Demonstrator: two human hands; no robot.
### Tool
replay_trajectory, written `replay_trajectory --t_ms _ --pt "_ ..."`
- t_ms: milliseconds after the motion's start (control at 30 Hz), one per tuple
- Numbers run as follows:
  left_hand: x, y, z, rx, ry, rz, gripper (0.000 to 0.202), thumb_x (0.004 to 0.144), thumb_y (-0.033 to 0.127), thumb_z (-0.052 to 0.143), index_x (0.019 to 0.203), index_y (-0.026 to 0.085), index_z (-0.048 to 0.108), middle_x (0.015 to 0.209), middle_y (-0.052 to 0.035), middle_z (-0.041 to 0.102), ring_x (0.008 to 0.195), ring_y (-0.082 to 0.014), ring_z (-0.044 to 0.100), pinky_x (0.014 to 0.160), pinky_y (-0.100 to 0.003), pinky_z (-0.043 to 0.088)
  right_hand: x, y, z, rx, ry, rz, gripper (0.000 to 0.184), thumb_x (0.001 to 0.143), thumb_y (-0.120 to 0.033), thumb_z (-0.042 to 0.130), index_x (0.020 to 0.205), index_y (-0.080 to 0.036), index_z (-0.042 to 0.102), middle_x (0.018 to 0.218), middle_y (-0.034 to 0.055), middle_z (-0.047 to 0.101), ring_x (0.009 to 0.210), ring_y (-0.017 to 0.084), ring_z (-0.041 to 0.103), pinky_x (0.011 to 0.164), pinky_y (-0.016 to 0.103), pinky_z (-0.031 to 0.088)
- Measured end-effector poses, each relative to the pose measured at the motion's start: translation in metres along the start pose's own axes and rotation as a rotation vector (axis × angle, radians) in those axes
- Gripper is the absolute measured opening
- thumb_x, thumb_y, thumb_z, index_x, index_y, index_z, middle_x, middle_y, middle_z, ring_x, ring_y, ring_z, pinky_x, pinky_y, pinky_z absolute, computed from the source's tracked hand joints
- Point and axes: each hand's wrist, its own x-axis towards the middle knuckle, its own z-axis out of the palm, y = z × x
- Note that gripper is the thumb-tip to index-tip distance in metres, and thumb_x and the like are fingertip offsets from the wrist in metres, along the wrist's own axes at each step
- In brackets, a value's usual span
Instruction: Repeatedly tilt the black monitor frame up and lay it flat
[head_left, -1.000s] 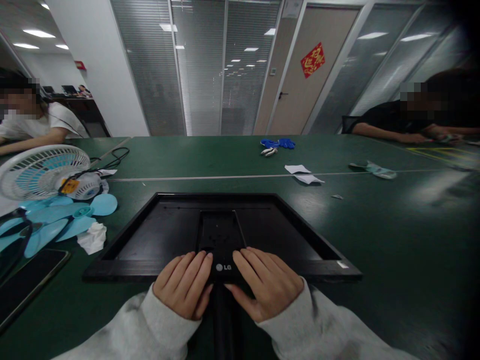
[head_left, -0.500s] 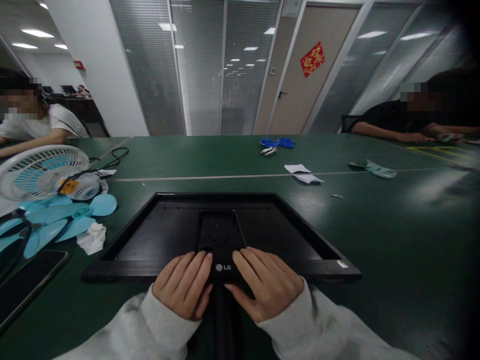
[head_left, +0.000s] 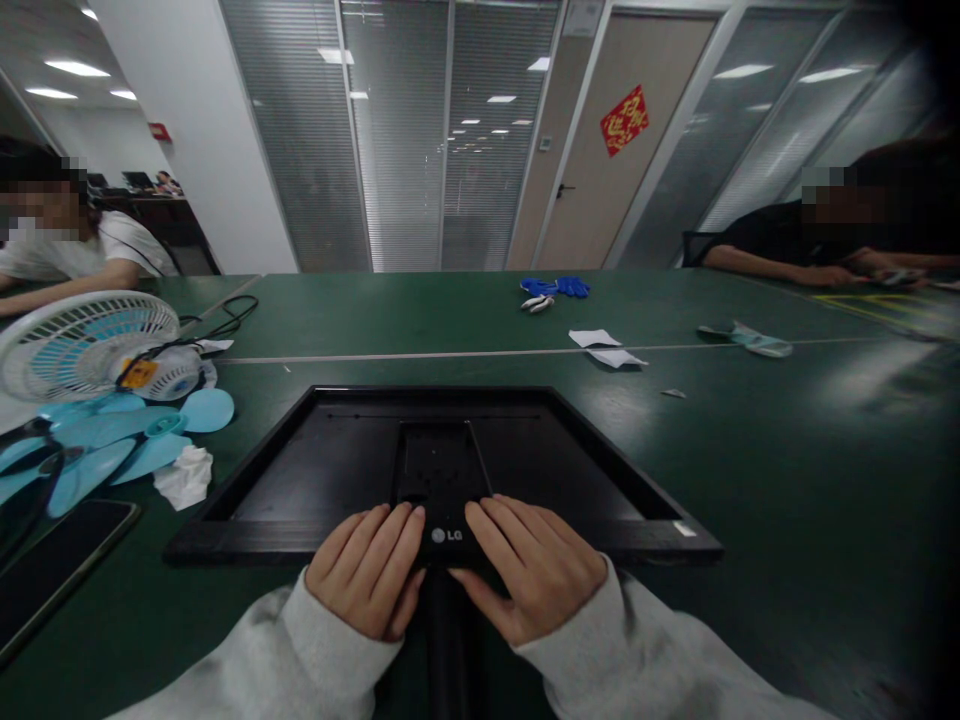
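Observation:
A black LG monitor (head_left: 307, 470) lies flat on the green table, with a recessed panel at its middle and the logo towards me. A dark stand neck (head_left: 448, 650) runs from its near edge towards my body. My left hand (head_left: 367, 570) grips that edge just left of the logo, fingers on top and thumb lower down at the edge. To the right of the logo my right hand (head_left: 534, 568) holds the same edge in a mirrored way. The undersides of both grips are hidden.
Left lie a white fan housing (head_left: 90, 345), blue fan blades (head_left: 165, 425), crumpled tissue (head_left: 184, 478) and a phone (head_left: 60, 560). Beyond the monitor are blue gloves (head_left: 556, 287), paper (head_left: 606, 347) and a greenish packet (head_left: 750, 338). Two people sit at the table's far sides.

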Motion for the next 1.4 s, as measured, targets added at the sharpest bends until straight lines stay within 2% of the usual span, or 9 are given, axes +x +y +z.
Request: replay_trajectory --t_ms 433,567,833,1267,1400 --pt "-0.0016 -0.0012 0.0014 0.004 -0.011 0.032 0.035 0.088 0.023 0.048 0.114 0.006 0.063 0.110 -0.0114 0.067 0.097 -0.0241 0.061 0.088 -0.037 0.042 -0.0009 0.0006 0.0000 -0.002 -0.006 0.004 0.041 0.083 -0.042 0.057 0.106 -0.009 0.064 0.097 0.0101 0.068 0.091 0.024 0.061 0.078 0.036 0.046" --pt "-0.0015 0.0005 0.0004 -0.007 -0.008 -0.018 0.034 0.090 0.023 0.046 0.114 0.007 0.063 0.109 -0.0108 0.067 0.098 -0.0239 0.061 0.088 -0.038 0.042 -0.0003 -0.0001 -0.0008 -0.001 -0.004 0.009 0.040 0.083 -0.042 0.056 0.105 -0.009 0.064 0.097 0.0097 0.068 0.089 0.024 0.061 0.077 0.036 0.046" --pt "-0.0011 0.0011 0.0001 0.002 -0.008 -0.026 0.034 0.090 0.024 0.044 0.114 0.008 0.063 0.108 -0.0102 0.068 0.096 -0.0236 0.062 0.087 -0.037 0.042 -0.0005 -0.0004 -0.0004 -0.001 0.000 0.006 0.041 0.084 -0.043 0.055 0.105 -0.009 0.065 0.097 0.0106 0.068 0.089 0.025 0.062 0.076 0.037 0.046" --pt "0.0010 -0.0005 -0.0005 0.011 0.004 0.024 0.034 0.089 0.023 0.046 0.112 0.006 0.063 0.107 -0.0113 0.068 0.096 -0.0234 0.061 0.087 -0.037 0.042 0.0002 0.0001 -0.0008 -0.005 -0.002 -0.003 0.041 0.084 -0.042 0.055 0.105 -0.009 0.065 0.096 0.0106 0.068 0.089 0.024 0.062 0.076 0.036 0.046" --pt "0.0011 0.0001 -0.0006 0.008 -0.002 -0.015 0.034 0.090 0.023 0.045 0.113 0.008 0.063 0.107 -0.0103 0.068 0.097 -0.0229 0.061 0.088 -0.037 0.042 0.0009 -0.0002 -0.0017 0.000 0.000 0.005 0.040 0.084 -0.042 0.055 0.105 -0.009 0.065 0.097 0.0105 0.068 0.090 0.023 0.061 0.077 0.035 0.046"
